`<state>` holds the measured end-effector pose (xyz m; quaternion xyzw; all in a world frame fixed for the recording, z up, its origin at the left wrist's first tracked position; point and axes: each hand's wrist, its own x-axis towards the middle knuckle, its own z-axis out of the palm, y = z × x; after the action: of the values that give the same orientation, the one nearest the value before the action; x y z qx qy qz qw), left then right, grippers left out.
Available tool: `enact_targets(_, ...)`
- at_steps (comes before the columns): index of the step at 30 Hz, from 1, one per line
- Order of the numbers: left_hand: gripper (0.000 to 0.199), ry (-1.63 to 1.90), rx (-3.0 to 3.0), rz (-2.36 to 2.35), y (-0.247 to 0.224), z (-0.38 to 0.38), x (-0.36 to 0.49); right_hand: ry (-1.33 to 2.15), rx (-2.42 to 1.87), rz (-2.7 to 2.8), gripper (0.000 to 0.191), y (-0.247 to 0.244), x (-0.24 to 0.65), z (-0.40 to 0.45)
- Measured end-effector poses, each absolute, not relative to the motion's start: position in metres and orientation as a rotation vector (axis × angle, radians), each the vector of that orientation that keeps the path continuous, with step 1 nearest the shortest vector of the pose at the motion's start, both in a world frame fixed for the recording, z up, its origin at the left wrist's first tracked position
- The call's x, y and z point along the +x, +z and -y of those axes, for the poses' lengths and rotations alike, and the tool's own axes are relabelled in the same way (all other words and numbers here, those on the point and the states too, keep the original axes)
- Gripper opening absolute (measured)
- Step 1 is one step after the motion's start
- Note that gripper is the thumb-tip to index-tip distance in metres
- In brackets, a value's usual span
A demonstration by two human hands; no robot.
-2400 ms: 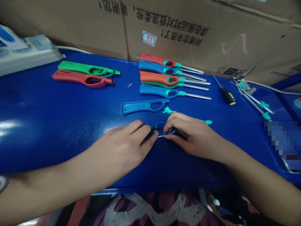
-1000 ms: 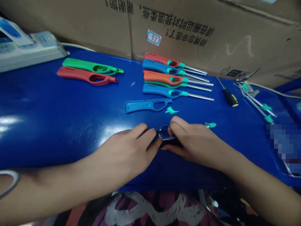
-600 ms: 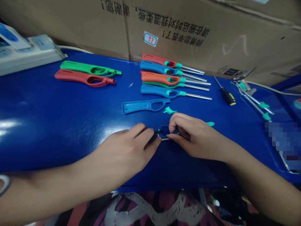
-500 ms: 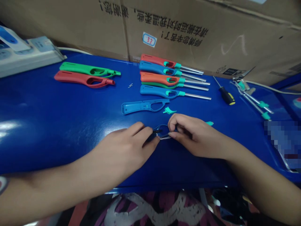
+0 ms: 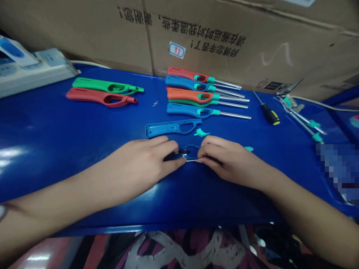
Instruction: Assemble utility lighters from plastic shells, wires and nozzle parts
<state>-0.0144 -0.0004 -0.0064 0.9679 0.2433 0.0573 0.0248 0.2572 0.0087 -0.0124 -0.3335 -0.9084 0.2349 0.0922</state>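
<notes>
A blue lighter half-shell (image 5: 193, 147) lies low over the table, mostly covered by both hands. My left hand (image 5: 151, 157) is closed on its handle end, beside a small black part (image 5: 183, 152). My right hand (image 5: 224, 157) pinches the front end, fingertips along a thin white wire (image 5: 191, 160) on the near edge. Behind the hands rests the matching open blue half-shell (image 5: 171, 128), its hollow side up. A teal trigger piece (image 5: 202, 133) lies at its right tip. Past my right hand a teal tip (image 5: 249, 149) shows, its other end hidden.
Several assembled long-nosed lighters (image 5: 193, 110) are stacked at the back. Green (image 5: 98, 84) and red handles (image 5: 92, 96) lie left, with tiny screws (image 5: 155, 104) between. A screwdriver (image 5: 270, 114) and metal-tube parts (image 5: 304, 121) lie right. A power strip (image 5: 53, 73) and cardboard box (image 5: 106, 37) stand behind.
My left hand has shifted slightly left and up along the shell. The white wire now runs straighter along the near edge between both hands' fingertips.
</notes>
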Motion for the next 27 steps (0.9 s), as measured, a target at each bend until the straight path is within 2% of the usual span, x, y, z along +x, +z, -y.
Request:
enact_targets(7,0.033,0.287,2.858,-0.736,-0.006,-0.008,-0.015,0.301,-0.913,2.948,0.024,-0.015,0.259,-0.007)
enact_targets(14,0.031,0.225,2.966,-0.716,-0.006,-0.006,-0.013,0.733,-1.080,2.498,0.006,-0.017,0.253,-0.010)
enact_targets(19,0.034,0.137,3.145,-0.679,-0.007,0.002,-0.009,0.886,-1.134,2.401,0.010,-0.014,0.252,-0.014)
enact_targets(27,0.034,0.210,2.964,-0.730,-0.011,-0.002,-0.009,0.667,-0.903,2.721,0.020,-0.006,0.264,-0.008)
